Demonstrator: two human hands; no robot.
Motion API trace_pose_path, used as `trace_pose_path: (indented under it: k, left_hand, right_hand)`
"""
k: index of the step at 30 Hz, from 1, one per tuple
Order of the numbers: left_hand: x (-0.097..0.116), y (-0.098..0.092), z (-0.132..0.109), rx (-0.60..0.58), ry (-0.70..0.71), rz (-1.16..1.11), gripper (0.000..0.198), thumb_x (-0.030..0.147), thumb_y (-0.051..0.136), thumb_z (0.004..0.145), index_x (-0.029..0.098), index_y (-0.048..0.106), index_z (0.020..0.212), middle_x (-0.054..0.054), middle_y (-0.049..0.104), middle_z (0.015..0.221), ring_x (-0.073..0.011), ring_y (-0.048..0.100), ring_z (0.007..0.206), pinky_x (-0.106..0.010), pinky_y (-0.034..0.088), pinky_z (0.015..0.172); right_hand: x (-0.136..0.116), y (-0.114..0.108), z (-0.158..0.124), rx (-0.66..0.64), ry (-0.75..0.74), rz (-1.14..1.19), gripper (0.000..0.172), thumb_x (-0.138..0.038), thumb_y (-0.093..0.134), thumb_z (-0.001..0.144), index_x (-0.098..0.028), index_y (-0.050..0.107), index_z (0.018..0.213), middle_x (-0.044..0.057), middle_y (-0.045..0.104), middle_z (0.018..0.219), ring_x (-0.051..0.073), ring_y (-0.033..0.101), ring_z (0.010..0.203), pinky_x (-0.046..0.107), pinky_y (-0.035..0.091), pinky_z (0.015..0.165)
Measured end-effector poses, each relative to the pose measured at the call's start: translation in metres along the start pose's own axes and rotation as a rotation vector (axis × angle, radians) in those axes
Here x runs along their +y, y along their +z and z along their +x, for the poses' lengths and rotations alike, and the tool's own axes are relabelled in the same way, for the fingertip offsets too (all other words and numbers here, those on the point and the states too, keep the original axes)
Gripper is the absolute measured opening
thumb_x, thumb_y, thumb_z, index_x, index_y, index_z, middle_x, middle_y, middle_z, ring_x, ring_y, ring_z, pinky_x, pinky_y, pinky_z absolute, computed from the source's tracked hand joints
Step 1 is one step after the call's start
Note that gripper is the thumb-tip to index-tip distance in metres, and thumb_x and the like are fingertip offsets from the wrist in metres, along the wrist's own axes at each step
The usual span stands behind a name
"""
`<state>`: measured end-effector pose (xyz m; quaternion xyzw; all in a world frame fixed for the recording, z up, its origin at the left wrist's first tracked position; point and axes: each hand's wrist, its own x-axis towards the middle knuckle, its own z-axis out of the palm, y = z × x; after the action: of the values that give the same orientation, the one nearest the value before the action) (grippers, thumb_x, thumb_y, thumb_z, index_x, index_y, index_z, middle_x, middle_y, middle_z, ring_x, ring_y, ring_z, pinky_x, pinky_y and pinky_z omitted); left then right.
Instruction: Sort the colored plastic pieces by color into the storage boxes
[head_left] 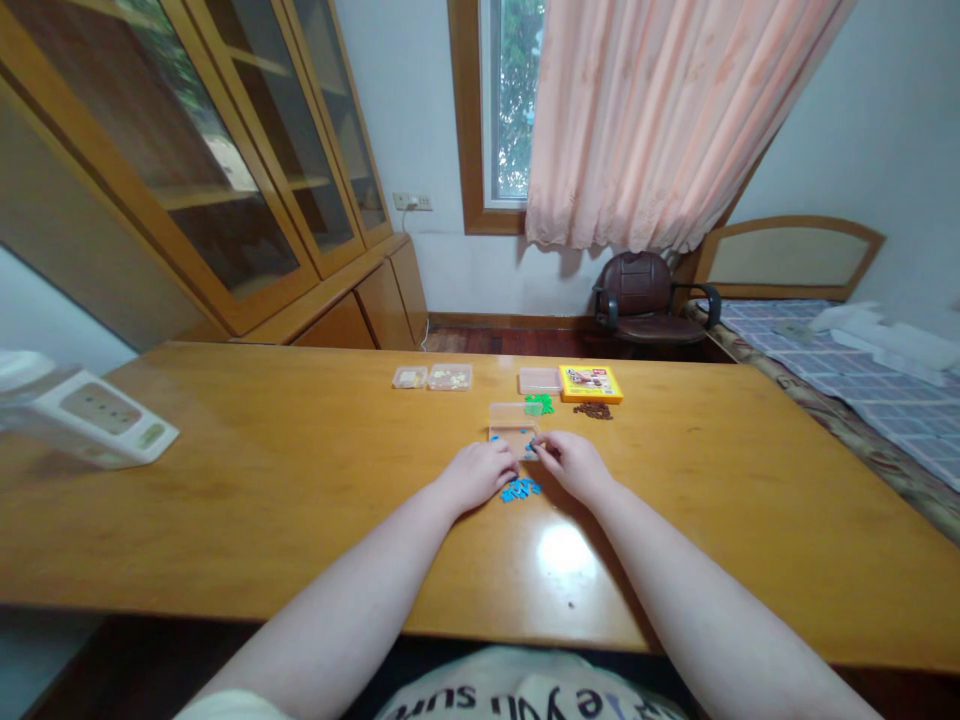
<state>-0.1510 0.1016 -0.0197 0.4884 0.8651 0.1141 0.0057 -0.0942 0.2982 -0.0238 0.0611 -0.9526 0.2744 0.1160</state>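
A clear plastic box (517,441) with its lid standing up holds a few small blue pieces. Over its right side my right hand (576,464) pinches a small blue piece between thumb and fingertips. At the box's near left corner lies my left hand (478,474), its fingers bent and drawn together; what is under the fingertips is hidden. Just in front of the box, close to my left fingertips, is a loose pile of small blue pieces (520,490). Behind the box sits a pile of green pieces (540,404).
Brown pieces (593,411) lie before a yellow box (591,384), beside a clear container (540,380). Farther left are a container of pale pieces (450,377) and a smaller one (409,377). A white appliance (97,415) stands at the table's (300,430) left end.
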Motion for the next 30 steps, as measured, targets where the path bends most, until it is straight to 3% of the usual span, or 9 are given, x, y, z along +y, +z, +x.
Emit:
trace_pose_path:
  k: [2, 5, 9, 13, 16, 23, 30]
  left_hand:
    - [0.000, -0.001, -0.001, 0.002, 0.005, -0.002, 0.012, 0.028, 0.053, 0.087, 0.023, 0.065, 0.088, -0.001, 0.058, 0.088, -0.0137, 0.057, 0.076, -0.024, 0.042, 0.068]
    - [-0.003, -0.003, -0.002, 0.058, 0.019, -0.029, 0.013, 0.029, 0.054, 0.087, 0.022, 0.065, 0.089, -0.002, 0.059, 0.088, -0.0138, 0.057, 0.078, -0.024, 0.043, 0.070]
    - [-0.007, -0.005, -0.001, 0.261, -0.041, -0.093, 0.016, 0.027, 0.052, 0.088, 0.022, 0.066, 0.092, -0.003, 0.061, 0.090, -0.0146, 0.058, 0.083, -0.025, 0.044, 0.075]
    - [-0.011, -0.004, 0.002, 0.412, -0.170, -0.133, 0.018, 0.028, 0.051, 0.089, 0.020, 0.066, 0.094, -0.004, 0.061, 0.091, -0.0150, 0.058, 0.084, -0.026, 0.045, 0.078]
    - [-0.012, -0.004, 0.001, 0.326, -0.167, -0.123, 0.018, 0.028, 0.052, 0.088, 0.021, 0.066, 0.097, -0.003, 0.061, 0.093, -0.0148, 0.058, 0.083, -0.026, 0.045, 0.076]
    - [-0.005, -0.009, -0.005, 0.017, 0.025, -0.102, 0.011, 0.031, 0.059, 0.083, 0.022, 0.066, 0.086, -0.001, 0.062, 0.087, -0.0147, 0.058, 0.081, -0.024, 0.043, 0.071]
    - [-0.005, -0.007, -0.003, -0.003, 0.001, -0.044, 0.013, 0.029, 0.056, 0.085, 0.022, 0.067, 0.083, -0.001, 0.062, 0.084, -0.0147, 0.058, 0.079, -0.024, 0.042, 0.069]
  right_hand:
    - [0.002, -0.003, 0.000, -0.012, 0.031, 0.015, 0.026, -0.027, 0.050, 0.086, -0.018, 0.067, 0.103, 0.005, 0.069, 0.076, 0.014, 0.058, 0.065, 0.023, 0.040, 0.062]
    - [0.003, -0.008, -0.001, -0.132, -0.017, 0.031, 0.024, -0.029, 0.050, 0.086, -0.021, 0.069, 0.099, 0.003, 0.069, 0.076, 0.014, 0.058, 0.065, 0.023, 0.040, 0.062]
    - [0.004, -0.008, -0.003, -0.270, -0.123, 0.058, 0.017, -0.025, 0.053, 0.082, -0.021, 0.069, 0.086, 0.002, 0.070, 0.079, 0.014, 0.061, 0.069, 0.022, 0.039, 0.063]
    - [0.006, -0.004, -0.004, -0.299, -0.135, 0.039, 0.015, -0.022, 0.055, 0.079, -0.021, 0.069, 0.084, 0.002, 0.071, 0.079, 0.014, 0.062, 0.071, 0.022, 0.040, 0.064]
    - [0.006, -0.003, -0.005, -0.301, -0.135, 0.028, 0.014, -0.023, 0.055, 0.079, -0.021, 0.068, 0.084, 0.002, 0.071, 0.080, 0.014, 0.062, 0.071, 0.022, 0.041, 0.064]
    - [0.000, -0.002, -0.004, -0.302, -0.125, -0.032, 0.014, -0.023, 0.055, 0.081, -0.022, 0.069, 0.083, 0.002, 0.071, 0.082, 0.014, 0.062, 0.073, 0.022, 0.040, 0.065]
    - [-0.001, -0.007, -0.005, -0.306, -0.114, -0.114, 0.017, -0.027, 0.055, 0.083, -0.025, 0.070, 0.090, 0.002, 0.072, 0.086, 0.015, 0.064, 0.078, 0.022, 0.040, 0.067]
